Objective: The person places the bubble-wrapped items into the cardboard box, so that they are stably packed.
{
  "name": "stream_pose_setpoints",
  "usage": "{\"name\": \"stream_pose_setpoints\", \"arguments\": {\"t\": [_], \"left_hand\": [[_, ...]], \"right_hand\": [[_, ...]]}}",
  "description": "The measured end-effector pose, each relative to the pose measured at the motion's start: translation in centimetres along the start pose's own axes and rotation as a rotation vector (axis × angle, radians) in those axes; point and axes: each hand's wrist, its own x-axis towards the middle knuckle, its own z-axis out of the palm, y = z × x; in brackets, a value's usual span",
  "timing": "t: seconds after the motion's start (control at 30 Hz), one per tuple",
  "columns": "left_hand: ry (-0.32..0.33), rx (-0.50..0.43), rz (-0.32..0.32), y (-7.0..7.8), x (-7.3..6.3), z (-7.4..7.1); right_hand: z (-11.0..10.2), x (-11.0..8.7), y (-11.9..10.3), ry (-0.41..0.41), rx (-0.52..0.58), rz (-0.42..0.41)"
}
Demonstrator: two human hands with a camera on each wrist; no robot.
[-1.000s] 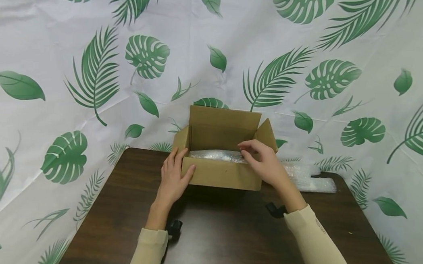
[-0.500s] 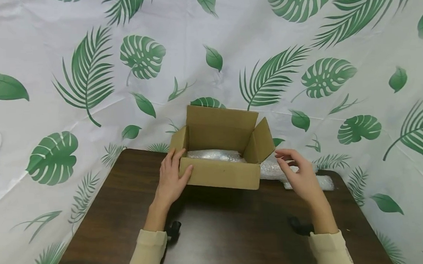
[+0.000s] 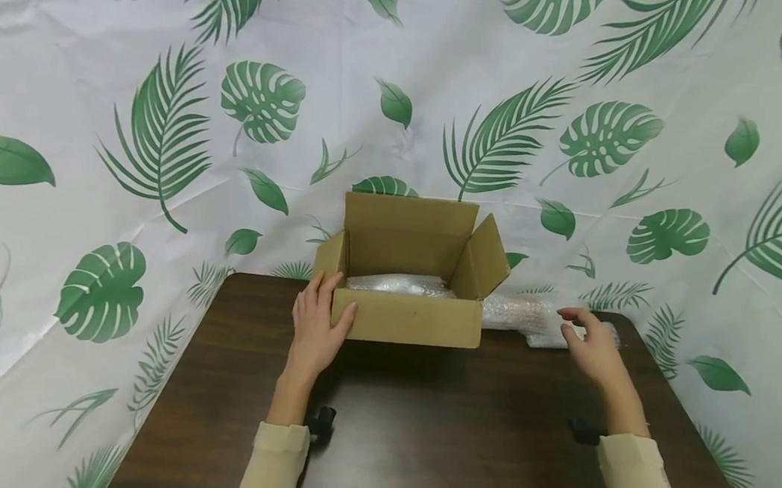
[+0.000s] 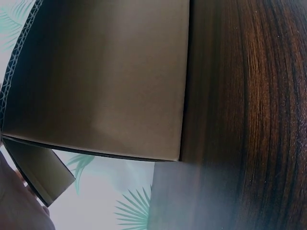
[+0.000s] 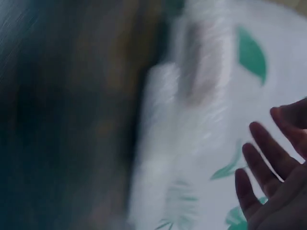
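An open cardboard box (image 3: 407,319) stands at the back of the table, its flaps raised. Inside lies clear bubble wrap (image 3: 400,284); whatever is under it is hidden. My left hand (image 3: 314,329) grips the box's front left corner, thumb on the front side and fingers on the left. In the left wrist view the box wall (image 4: 110,76) fills much of the frame. To the right of the box lie bubble-wrapped bundles (image 3: 512,313). Over their right end is my right hand (image 3: 595,347), fingers slightly bent and holding nothing. In the right wrist view its fingers (image 5: 261,167) are spread apart.
The dark wood-look table (image 3: 430,436) reaches toward me in front of the box. Behind it hangs a white cloth (image 3: 326,61) with green leaf prints, close to the table's back edge. A black wrist mount (image 3: 323,425) sits under my left wrist.
My right hand has left the bubble wrap inside the box and moved right, over the bundles beside it. My left hand has stayed on the box corner.
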Motion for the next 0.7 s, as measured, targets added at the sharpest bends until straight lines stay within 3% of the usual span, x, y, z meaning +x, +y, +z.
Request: {"name": "stream_pose_setpoints", "arguments": {"t": [0.17, 0.3, 0.47, 0.7], "left_hand": [[0.013, 0.008, 0.000, -0.2, 0.0, -0.1], [0.008, 0.000, -0.003, -0.1, 0.0, -0.1], [-0.001, -0.002, -0.015, -0.1, 0.1, -0.2], [-0.007, 0.007, -0.013, -0.2, 0.2, 0.0]], "right_hand": [[0.5, 0.6, 2.6, -0.105, -0.202, 0.082], [0.8, 0.9, 3.2, -0.102, -0.270, 0.154], [1.7, 1.8, 2.7, -0.030, -0.292, 0.081], [3.0, 3.6, 0.9, -0.085, -0.313, 0.020]]}}
